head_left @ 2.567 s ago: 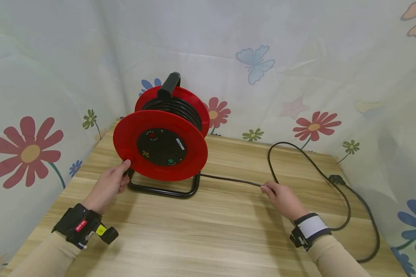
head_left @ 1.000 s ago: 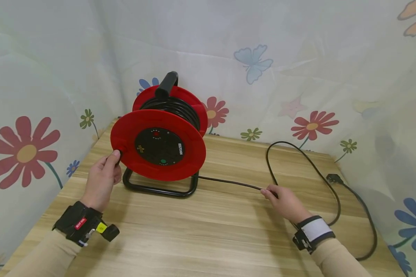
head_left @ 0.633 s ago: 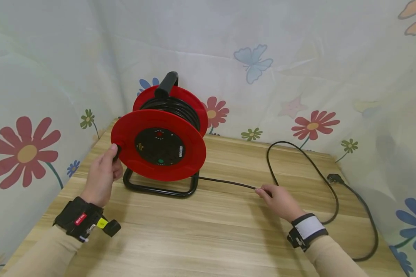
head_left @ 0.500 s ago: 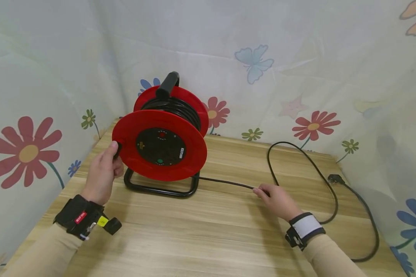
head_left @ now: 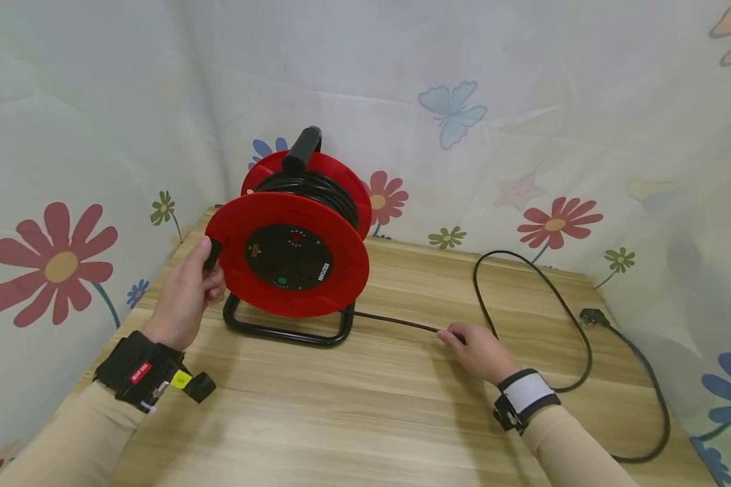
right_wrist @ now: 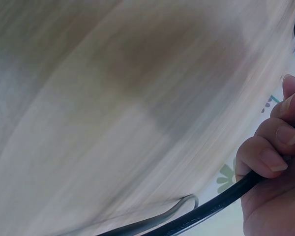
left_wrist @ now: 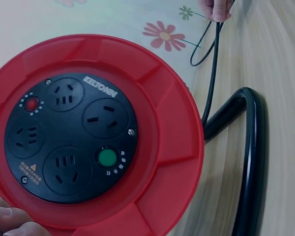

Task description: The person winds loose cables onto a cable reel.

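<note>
A red cable reel (head_left: 335, 284) with a black socket panel (left_wrist: 71, 140) stands on its black tube frame (head_left: 286, 334), black cable (head_left: 307, 186) wound on its drum. My left hand (head_left: 185, 294) grips the small black crank knob (head_left: 213, 253) at the left of the front disc; in the left wrist view only its fingers (left_wrist: 12, 219) show at the lower left corner. To the right, my right hand (head_left: 478, 352) holds the loose cable (head_left: 396, 320), which runs from the reel's lower right. In the right wrist view, curled fingers (right_wrist: 270, 142) wrap this cable.
Beyond my right hand the cable loops over the wooden table (head_left: 317, 412) and ends in a black plug (head_left: 593, 316) near the right edge. A flowered curtain (head_left: 365, 81) hangs close behind the table and along both sides. A carrying handle (head_left: 302, 150) tops the reel.
My left hand has gone lower, then up along the disc's left side with the knob, and the socket panel has turned clockwise. My right hand has moved left towards the reel; the cable loop has shrunk.
</note>
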`<state>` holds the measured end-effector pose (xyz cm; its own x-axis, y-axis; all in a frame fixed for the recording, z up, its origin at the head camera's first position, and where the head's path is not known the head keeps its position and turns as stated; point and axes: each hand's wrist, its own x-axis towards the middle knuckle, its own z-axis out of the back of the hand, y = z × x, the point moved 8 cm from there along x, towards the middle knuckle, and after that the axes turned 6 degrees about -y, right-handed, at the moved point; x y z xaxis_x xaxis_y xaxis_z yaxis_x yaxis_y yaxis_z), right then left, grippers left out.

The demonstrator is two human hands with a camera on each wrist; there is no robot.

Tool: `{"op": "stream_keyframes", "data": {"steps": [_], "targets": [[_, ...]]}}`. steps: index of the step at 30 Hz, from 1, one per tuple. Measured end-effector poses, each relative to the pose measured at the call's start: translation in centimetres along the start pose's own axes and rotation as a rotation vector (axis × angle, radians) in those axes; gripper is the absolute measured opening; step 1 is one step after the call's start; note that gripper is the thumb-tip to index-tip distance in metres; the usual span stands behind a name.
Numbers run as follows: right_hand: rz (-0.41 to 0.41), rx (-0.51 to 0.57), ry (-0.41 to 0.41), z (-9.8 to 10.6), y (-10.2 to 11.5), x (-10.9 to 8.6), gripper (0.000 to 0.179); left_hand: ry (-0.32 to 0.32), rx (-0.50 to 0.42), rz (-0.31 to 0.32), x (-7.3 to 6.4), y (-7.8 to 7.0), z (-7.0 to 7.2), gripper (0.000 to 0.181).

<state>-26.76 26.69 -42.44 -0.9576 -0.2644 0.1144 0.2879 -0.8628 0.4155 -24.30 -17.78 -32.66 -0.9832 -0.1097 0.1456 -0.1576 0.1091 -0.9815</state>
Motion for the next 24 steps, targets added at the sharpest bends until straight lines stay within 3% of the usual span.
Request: {"op": "stream_keyframes", "data": {"steps": [10, 21, 24], "targets": [[0.011, -0.019, 0.011, -0.4, 1.5, 0.4, 0.040, 0.024, 0.031, -0.041, 0.6, -1.5, -0.8, 0.042], [0.037, -0.031, 0.022, -1.0, 2.5, 0.9, 0.038, 0.020, 0.246, -0.077, 0.7, -3.1, -1.3, 0.049], [0.044, -0.036, 0.023, -1.1, 2.9, 1.0, 0.037, 0.027, 0.254, -0.078, 0.8, -3.4, -1.4, 0.049]]}}
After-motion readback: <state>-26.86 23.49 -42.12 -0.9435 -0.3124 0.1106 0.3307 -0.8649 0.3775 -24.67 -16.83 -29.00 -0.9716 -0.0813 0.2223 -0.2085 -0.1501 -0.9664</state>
